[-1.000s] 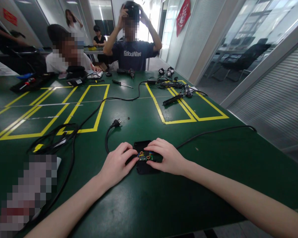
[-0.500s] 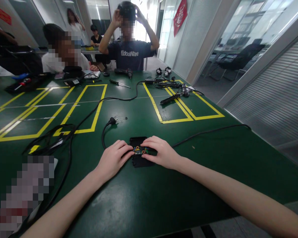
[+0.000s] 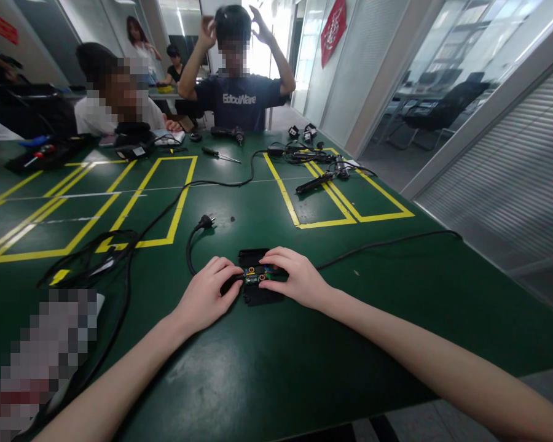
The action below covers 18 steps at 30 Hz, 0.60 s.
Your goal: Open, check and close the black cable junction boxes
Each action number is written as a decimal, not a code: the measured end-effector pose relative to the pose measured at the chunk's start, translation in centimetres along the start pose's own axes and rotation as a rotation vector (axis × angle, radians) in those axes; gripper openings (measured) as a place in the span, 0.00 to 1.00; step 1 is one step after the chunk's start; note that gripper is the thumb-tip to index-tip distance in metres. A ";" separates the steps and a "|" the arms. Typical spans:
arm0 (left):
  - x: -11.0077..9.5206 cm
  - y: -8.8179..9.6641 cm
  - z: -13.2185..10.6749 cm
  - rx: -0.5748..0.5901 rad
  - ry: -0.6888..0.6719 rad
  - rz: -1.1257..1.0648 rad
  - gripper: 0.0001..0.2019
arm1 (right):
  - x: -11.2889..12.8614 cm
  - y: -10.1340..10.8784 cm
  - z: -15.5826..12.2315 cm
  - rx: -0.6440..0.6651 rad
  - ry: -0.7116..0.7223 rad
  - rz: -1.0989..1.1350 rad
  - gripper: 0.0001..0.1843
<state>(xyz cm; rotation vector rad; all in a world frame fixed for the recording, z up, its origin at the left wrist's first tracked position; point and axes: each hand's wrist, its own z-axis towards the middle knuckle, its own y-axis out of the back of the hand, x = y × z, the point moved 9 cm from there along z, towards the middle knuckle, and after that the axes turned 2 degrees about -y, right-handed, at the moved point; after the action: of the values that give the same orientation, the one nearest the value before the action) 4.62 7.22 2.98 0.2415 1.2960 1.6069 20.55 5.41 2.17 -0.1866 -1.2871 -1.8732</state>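
A small black plastic case (image 3: 258, 296) lies open on the green table (image 3: 267, 374), with a circuit board (image 3: 254, 274) showing orange and blue parts inside. My left hand (image 3: 207, 293) curls around the case's left end, fingers closed on it. My right hand (image 3: 291, 278) covers the right end, fingertips pressed on the board. A black cable runs from the case to a plug (image 3: 205, 221) lying just beyond, and another black cable (image 3: 387, 243) leads off to the right.
Yellow tape rectangles (image 3: 299, 221) mark the table. A tangle of black cables (image 3: 96, 258) lies at left. A screwdriver (image 3: 219, 155), a black power tool (image 3: 225, 132) and more parts (image 3: 317, 166) lie farther back. Two people sit across the table; others are behind.
Both hands and the case sit a little higher and left in view, mostly from the head camera shifting. The person opposite has lifted both hands off the head.
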 end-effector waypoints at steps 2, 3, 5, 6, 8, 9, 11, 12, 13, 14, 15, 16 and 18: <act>-0.1 -0.1 0.0 0.009 -0.009 -0.008 0.09 | 0.2 -0.1 0.0 -0.007 0.001 -0.022 0.17; -0.1 -0.2 0.1 0.010 -0.009 -0.006 0.09 | 0.3 -0.1 -0.1 -0.012 0.006 -0.028 0.17; 0.0 -0.2 0.1 0.002 -0.005 0.005 0.10 | 0.7 0.1 -0.1 -0.021 0.013 -0.020 0.17; 0.1 -0.2 0.1 -0.002 -0.004 0.013 0.09 | 0.8 0.3 -0.1 -0.024 0.009 -0.007 0.16; 0.2 -0.1 0.1 -0.013 -0.001 0.031 0.09 | 0.7 0.9 -0.1 -0.025 -0.015 0.017 0.13; 0.3 -0.1 0.1 -0.019 0.002 0.040 0.09 | 0.6 1.1 -0.1 -0.020 -0.028 0.018 0.11; 0.5 0.0 0.0 -0.027 0.011 0.055 0.09 | 0.3 1.6 -0.1 0.005 -0.029 -0.018 0.08; 0.6 0.0 0.0 -0.030 0.015 0.059 0.09 | 0.1 1.7 -0.1 0.022 -0.012 -0.051 0.06; 0.7 0.0 0.0 -0.033 0.016 0.061 0.09 | 0.0 1.7 -0.1 0.038 0.008 -0.087 0.05; 0.7 0.0 0.0 -0.036 0.016 0.059 0.10 | -0.1 1.7 -0.1 0.050 0.029 -0.119 0.04; 0.7 0.1 -0.1 -0.040 0.017 0.055 0.10 | -0.2 1.6 0.0 0.059 0.045 -0.144 0.03; 0.8 0.1 -0.1 -0.047 0.018 0.048 0.10 | -0.3 1.6 0.0 0.063 0.056 -0.161 0.02; 0.7 0.3 -0.1 -0.058 0.027 0.021 0.10 | -0.3 1.6 0.0 0.061 0.066 -0.172 0.02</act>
<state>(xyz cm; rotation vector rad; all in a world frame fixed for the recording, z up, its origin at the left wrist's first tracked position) 4.01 7.74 2.90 0.1993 1.2691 1.6676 21.89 5.37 3.13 0.0185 -1.3485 -1.9642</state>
